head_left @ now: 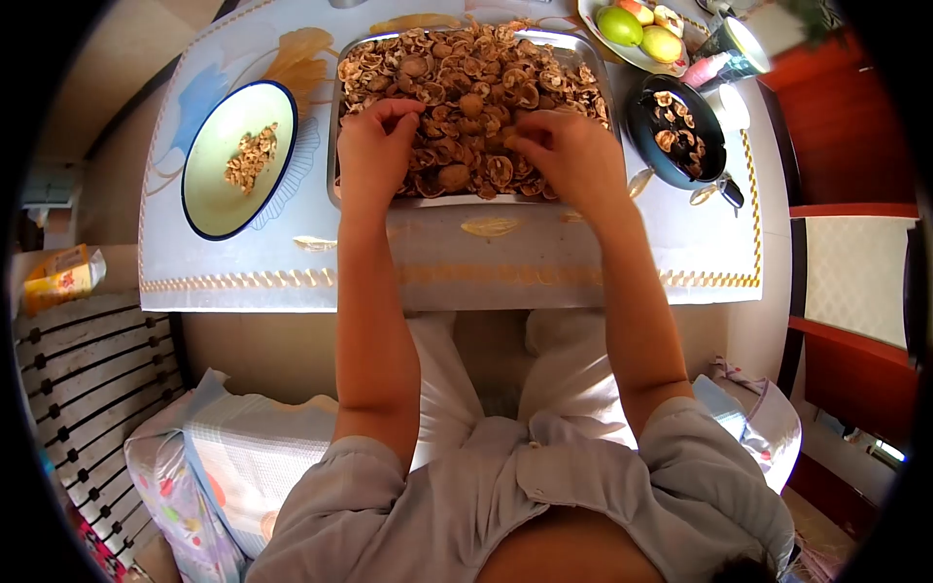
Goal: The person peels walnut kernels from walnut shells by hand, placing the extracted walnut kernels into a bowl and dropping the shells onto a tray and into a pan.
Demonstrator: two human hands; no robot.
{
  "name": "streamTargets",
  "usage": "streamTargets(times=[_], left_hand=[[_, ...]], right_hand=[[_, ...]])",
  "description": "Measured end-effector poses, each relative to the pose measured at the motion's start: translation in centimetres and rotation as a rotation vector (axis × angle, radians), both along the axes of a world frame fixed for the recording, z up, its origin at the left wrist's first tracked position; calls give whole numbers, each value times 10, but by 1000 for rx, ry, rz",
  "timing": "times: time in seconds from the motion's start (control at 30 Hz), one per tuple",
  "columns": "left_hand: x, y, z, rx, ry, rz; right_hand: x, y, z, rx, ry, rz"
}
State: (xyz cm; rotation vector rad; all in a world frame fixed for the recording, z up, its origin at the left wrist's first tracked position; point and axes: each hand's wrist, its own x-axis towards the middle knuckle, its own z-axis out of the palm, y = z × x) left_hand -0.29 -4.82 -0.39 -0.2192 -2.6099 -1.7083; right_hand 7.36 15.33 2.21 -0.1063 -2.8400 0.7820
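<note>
A metal tray [466, 201] is heaped with walnut shells [525, 94] and several whole walnuts [453, 177]. Over the tray's left part, my left hand [377, 151] is closed, thumb and index finger pinched together; anything between them is too small to name. My right hand [575, 160] is over the right part, fingers curled in a pinch close to the shells. A brownish bit shows by its fingertips, but I cannot make out what it is. Left of the tray, a pale bowl with a dark blue rim [199, 212] holds a small pile of walnut kernels [252, 158].
A dark pan [649, 160] with some shells stands right of the tray, near a black-handled tool [731, 191]. Behind it are a plate of fruit [622, 26], a pink bottle [706, 69] and a cup [743, 44]. The patterned tablecloth [486, 277] ends before my lap.
</note>
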Motion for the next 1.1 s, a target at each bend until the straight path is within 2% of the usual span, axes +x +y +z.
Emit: streamTargets(times=[0.07, 0.2, 0.3, 0.5, 0.6, 0.7, 0.77, 0.8, 0.93, 1.03, 1.1], left_hand=[[0, 0, 1, -52, 43, -5], [4, 13, 1, -70, 57, -73], [9, 21, 0, -98, 62, -136], [16, 32, 1, -234, 105, -203], [16, 33, -5, -274, 184, -213], [16, 35, -8, -317, 302, -236], [18, 39, -8, -392, 408, -232], [20, 43, -8, -450, 474, -217], [25, 53, -12, -583, 600, -117], [24, 55, -14, -592, 604, -109], [23, 56, -15, -583, 614, -89]], right_hand=[[-7, -7, -16, 112, 177, 3], [-9, -15, -21, 107, 144, -40], [-12, -17, -21, 189, 216, -33], [-18, -22, -33, 187, 395, -5], [-21, -21, -37, 134, 390, -38], [-20, -7, -23, -67, 278, -107], [-16, 24, -13, -23, 370, -170], [-15, 38, -10, 62, 450, -286], [1, 92, 0, 86, 290, -545], [6, 104, -3, 34, 232, -570], [2, 93, -6, -14, 269, -463]])
